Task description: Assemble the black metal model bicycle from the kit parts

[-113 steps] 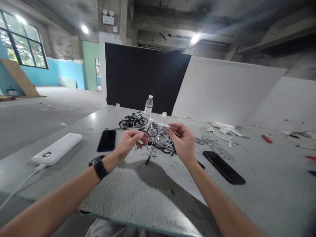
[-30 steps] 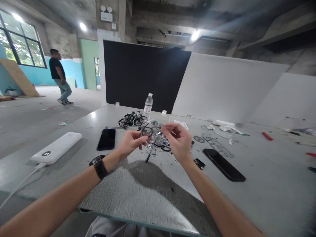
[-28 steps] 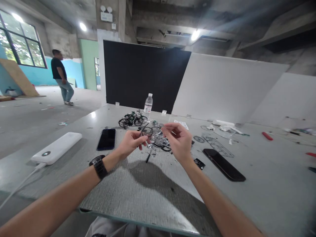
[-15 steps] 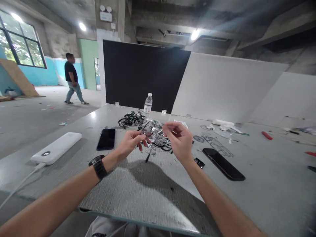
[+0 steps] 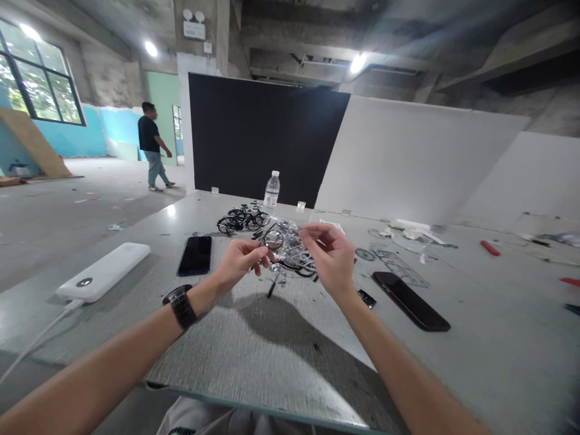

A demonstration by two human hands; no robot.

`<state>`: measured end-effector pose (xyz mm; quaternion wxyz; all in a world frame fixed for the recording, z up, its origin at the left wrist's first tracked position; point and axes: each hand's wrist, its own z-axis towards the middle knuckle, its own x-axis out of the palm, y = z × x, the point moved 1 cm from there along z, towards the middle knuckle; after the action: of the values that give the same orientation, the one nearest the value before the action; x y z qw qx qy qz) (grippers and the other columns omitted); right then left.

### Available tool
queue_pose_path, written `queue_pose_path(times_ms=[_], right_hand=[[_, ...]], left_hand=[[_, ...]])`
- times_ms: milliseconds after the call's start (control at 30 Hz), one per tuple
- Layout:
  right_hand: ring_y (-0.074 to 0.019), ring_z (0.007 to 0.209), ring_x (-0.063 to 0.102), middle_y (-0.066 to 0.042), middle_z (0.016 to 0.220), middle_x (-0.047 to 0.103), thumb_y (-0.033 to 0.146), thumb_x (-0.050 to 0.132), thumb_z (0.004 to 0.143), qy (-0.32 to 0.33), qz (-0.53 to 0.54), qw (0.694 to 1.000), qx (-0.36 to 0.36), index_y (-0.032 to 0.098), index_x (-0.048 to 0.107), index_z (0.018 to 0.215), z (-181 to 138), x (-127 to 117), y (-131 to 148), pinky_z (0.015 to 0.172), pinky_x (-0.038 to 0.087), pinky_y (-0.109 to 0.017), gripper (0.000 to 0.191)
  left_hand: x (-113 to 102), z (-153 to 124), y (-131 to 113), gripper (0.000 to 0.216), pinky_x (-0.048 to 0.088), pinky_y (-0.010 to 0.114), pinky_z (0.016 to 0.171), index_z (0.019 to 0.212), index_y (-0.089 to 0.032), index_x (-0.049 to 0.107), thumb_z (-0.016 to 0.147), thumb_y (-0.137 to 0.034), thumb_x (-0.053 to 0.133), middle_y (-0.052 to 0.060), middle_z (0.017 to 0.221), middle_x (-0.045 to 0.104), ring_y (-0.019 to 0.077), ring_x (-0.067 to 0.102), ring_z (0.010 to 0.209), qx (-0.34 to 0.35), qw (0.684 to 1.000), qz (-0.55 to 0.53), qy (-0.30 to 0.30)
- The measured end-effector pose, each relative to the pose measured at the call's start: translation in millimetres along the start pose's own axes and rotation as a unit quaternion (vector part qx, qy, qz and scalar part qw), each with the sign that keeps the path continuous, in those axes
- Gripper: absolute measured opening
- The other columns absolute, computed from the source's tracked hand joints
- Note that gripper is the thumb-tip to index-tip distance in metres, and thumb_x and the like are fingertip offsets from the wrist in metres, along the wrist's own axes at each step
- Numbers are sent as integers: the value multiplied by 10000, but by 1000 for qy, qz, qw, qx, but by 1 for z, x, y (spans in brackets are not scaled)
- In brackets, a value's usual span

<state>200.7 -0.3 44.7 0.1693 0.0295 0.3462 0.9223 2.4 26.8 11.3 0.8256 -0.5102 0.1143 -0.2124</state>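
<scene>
My left hand point(image 5: 243, 257) has its thumb and fingers closed in a pinch on a small model bicycle wheel point(image 5: 273, 239) with a dark rim, raised above the table. Facing it from the right, my right hand point(image 5: 330, 254) is also pinched; what its fingertips hold, if anything, is too small to make out. Below and behind both hands lies a heap of clear plastic bags and loose bicycle parts point(image 5: 296, 257). A small dark screwdriver point(image 5: 272, 286) rests on the table just in front of the heap. Small model bicycles point(image 5: 240, 220) stand behind my left hand.
A water bottle point(image 5: 272, 190) stands at the back. Phones lie left point(image 5: 195, 255) and right point(image 5: 410, 301). A white power bank point(image 5: 104, 272) with a cable is at far left. Flat part frames point(image 5: 401, 267) and a red-handled tool point(image 5: 490, 248) lie right. A person point(image 5: 153, 145) walks beyond the table.
The wheel at my left fingertips now shows its round face more clearly. My hands have barely shifted. The person in the background has walked to the right.
</scene>
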Motion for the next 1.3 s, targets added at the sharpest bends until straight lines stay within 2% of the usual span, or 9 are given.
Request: queue_pose_path(times_ms=[267,467,700,967,1300], right_hand=[[-164,664,642,-23,775,710,335,771,845,0,-10,1000,-2,222,727,915,1,-1,0,599,529,-307,140],[-159,677,649,-24,790,719,321,775,844,1,-5,1000,-1,223,728,915,0,-1,1,614,541,-303,129],[-169,680,653,-29,788,717,338,767,847,3,-19,1000,-4,218,721,919,0,-1,1,607,542,-307,147],[-162,671,642,-26,784,708,325,764,851,14,-17,1000,-5,219,729,927,-1,0,-1,605,532,-306,135],[-146,635,601,-11,733,674,303,764,857,22,-17,1000,-1,215,722,925,-2,0,0,581,496,-295,118]], left_hand=[[-1,0,0,267,484,220,499,811,-144,769,887,-384,678,95,834,767,121,600,602,7,1000,5,-1],[-2,0,1,214,490,209,498,919,-150,780,886,-345,698,87,835,780,116,600,597,14,1000,-3,-6],[-2,0,-1,268,494,222,500,808,-148,769,875,-400,707,96,818,773,121,608,588,13,1000,8,-12],[-4,2,5,301,507,220,483,993,-160,788,879,-430,719,92,823,785,130,631,586,7,999,-9,-38],[-4,3,6,241,501,193,467,947,-155,794,858,-372,739,85,814,780,117,616,599,6,998,-26,-55]])
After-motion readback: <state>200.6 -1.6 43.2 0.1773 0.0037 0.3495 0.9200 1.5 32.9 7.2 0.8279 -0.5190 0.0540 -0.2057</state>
